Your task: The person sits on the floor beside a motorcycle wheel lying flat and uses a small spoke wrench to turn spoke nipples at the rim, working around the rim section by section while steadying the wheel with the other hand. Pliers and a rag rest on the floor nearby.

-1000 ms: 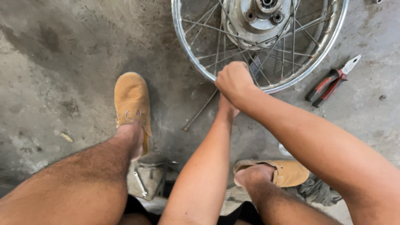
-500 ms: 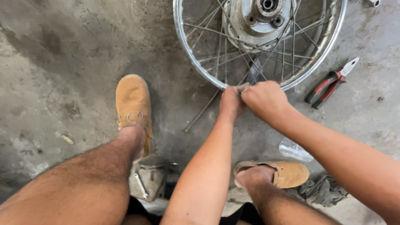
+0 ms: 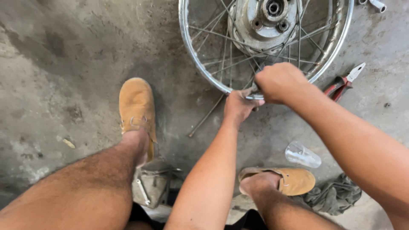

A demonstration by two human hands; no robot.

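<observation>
Head camera looks down on both hands at the near edge of a shiny spoked metal wheel rim (image 3: 192, 64) lying flat on the concrete floor (image 3: 76, 55). Left hand (image 3: 239, 106) pinches the rim from below; right hand (image 3: 279, 81) is fisted just above it, its grip hidden. Red-handled pliers (image 3: 341, 84) lie just right.
</observation>
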